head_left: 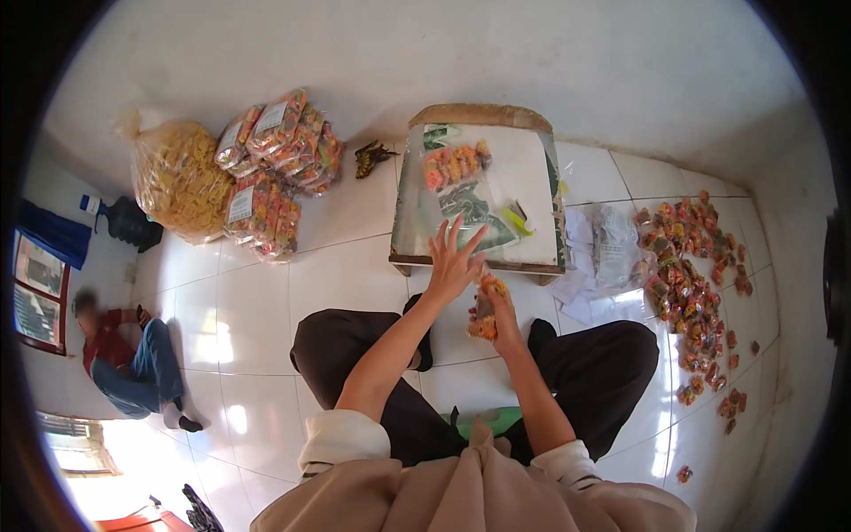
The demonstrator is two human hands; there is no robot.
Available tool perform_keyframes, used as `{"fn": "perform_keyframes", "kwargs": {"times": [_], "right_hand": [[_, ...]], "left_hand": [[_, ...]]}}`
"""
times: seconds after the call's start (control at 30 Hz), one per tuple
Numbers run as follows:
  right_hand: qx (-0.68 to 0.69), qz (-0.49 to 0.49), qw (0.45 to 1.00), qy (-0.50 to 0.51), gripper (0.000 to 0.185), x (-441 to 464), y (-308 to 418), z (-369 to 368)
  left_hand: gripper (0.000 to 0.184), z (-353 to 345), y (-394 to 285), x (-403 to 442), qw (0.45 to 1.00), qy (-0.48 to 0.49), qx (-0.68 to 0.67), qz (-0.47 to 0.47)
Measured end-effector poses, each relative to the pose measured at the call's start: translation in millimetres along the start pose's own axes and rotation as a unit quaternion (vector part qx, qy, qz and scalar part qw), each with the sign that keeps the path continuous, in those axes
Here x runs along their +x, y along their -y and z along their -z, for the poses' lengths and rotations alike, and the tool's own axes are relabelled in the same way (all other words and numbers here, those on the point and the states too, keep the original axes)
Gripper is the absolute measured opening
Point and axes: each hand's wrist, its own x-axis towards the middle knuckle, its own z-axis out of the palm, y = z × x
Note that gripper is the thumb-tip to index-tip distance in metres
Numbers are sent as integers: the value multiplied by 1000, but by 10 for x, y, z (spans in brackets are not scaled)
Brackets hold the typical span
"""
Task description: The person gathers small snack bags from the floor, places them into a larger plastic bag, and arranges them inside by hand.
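Note:
My left hand [455, 259] is raised at the near edge of a low wooden table [541, 191], fingers spread, with nothing visible in it. My right hand [503, 321] is closed around a small bunch of orange snack packets [484, 310] in clear wrapping, held over the floor between my legs. How many packets it holds is hard to make out. On the table lies a clear plastic bag with several orange snack packets [456, 166]. Nearer to my hands on the tabletop rests a yellow-green object with a dark part [517, 218], its kind unclear.
Loose snack packets [687, 297] spread over the floor at right, beside clear plastic bags [616, 239] and white papers [576, 266]. Filled packs [266, 208] and a big bag of yellow snacks [182, 182] stand at left. A person [133, 355] sits by the left wall.

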Motion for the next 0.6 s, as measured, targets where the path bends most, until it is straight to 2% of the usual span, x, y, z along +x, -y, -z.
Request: {"fn": "perform_keyframes", "kwargs": {"times": [0.13,0.23,0.33,0.37,0.4,0.47,0.53,0.57,0.6], "right_hand": [[29,37,998,53,32,375,211,-118],[57,161,984,53,34,733,305,-266],[11,213,977,28,37,961,474,-403],[-20,141,988,65,40,951,607,-420],[-19,140,987,69,40,1075,594,-467],[63,238,969,21,40,1476,445,-516],[-114,439,891,12,40,1795,291,-499],[-118,439,888,-60,40,1975,245,-499],[-122,438,881,-132,40,2094,232,-495]], "left_hand": [[46,0,-26,35,1000,14,6,15],[45,-45,38,53,999,-24,-27,-5],[45,-46,62,50,997,-34,-62,-11],[44,-58,64,38,995,-20,-98,7],[43,-60,75,31,991,-8,-135,23],[44,32,104,32,988,6,-150,19],[46,130,230,38,990,41,-98,-95],[47,139,321,130,981,-12,-163,-106],[47,121,426,274,981,-10,-163,-106]]}}
